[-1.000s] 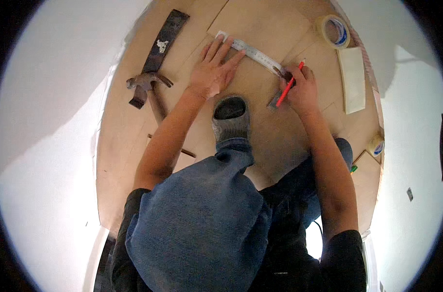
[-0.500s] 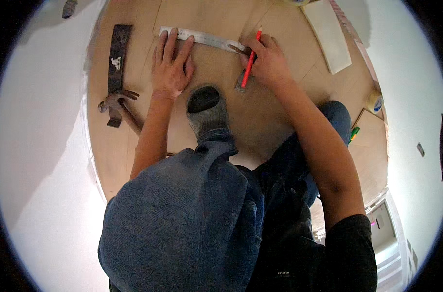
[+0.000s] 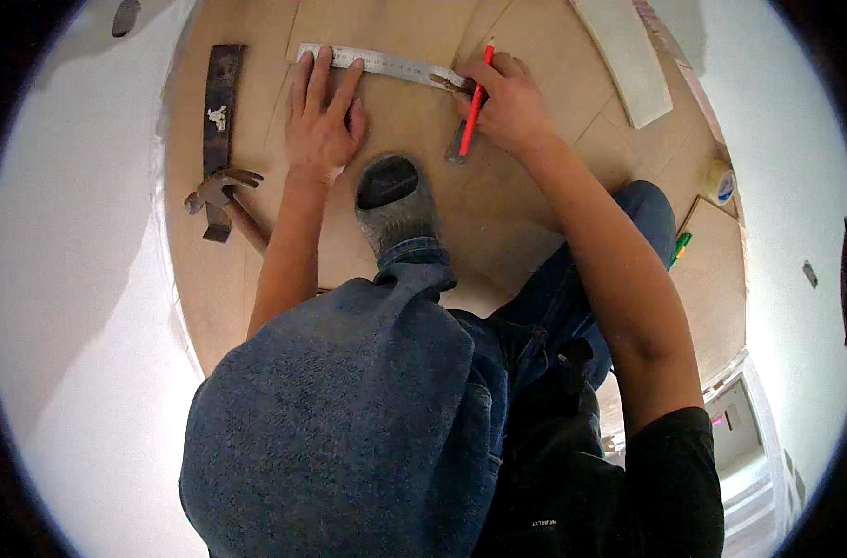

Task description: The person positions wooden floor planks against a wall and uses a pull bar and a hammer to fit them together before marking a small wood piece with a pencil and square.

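Observation:
A steel try square (image 3: pixel 391 65) lies on the wood-plank floor, its marked blade running across in front of me. My left hand (image 3: pixel 323 126) rests flat with spread fingers, the fingertips on the blade's left half. At the corner end of the square, my right hand (image 3: pixel 509 104) is closed, with a red pencil (image 3: pixel 475 112) held slanting between its fingers. The pencil's sharpened tip points away from me, off the floor's surface. The square's dark stock shows below that hand; the joint is partly hidden by the fingers, and a brownish shape over the blade there is unclear.
To the left lie a dark flat metal pry bar (image 3: pixel 221 139) and a claw hammer (image 3: pixel 226 193), its handle passing behind my left forearm. At the right are a pale board (image 3: pixel 633 74), a tape roll (image 3: pixel 719 182) and a green-handled tool (image 3: pixel 681 247). My socked foot (image 3: pixel 393 200) stands between my arms.
The view has shifted slightly, and a tape roll at the top edge has left it. Both hands keep nearly the same place on the square, and the pencil is still held.

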A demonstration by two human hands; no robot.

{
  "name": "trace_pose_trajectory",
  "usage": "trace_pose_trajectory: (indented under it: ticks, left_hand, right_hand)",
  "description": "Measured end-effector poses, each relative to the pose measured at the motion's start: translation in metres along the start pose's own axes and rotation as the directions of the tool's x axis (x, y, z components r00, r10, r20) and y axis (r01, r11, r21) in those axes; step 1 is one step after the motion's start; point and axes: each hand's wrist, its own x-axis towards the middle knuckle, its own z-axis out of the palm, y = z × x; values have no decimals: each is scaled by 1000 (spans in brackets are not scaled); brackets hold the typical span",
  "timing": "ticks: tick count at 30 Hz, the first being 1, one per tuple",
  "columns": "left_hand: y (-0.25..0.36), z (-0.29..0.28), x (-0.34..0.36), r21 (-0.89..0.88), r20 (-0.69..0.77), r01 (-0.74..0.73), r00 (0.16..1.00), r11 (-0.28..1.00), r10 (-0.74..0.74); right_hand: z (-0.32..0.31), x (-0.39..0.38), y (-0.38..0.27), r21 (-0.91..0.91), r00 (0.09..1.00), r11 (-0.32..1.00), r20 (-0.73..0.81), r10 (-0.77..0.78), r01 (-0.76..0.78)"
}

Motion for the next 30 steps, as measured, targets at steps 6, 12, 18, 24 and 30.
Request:
trace_pose_trajectory:
  ticks: [6, 12, 18, 24, 30]
  left_hand:
    - [-2, -1, 0, 2, 4, 2, 1000, 1000, -2]
    - [-4, 1, -1, -8, 2, 10, 1000, 1000, -10]
    - [-4, 2, 0, 0, 12, 7, 1000, 1000, -7]
    - [-3, 2, 0, -60, 35, 30, 999, 998, -27]
    - [6, -8, -4, 36, 159, 71, 984, 997, -76]
  right_hand:
    - [2, 0, -1, -2, 1000, 1000, -2, 17, -17]
    - [3, 2, -1, 5, 1000, 1000, -24, -14, 14]
    - [1, 4, 0, 24, 1000, 1000, 3, 14, -14]
    - [0, 1, 0, 7, 996, 996, 35, 88, -88]
    - [-5, 1, -4, 11, 998, 998, 39, 57, -57]
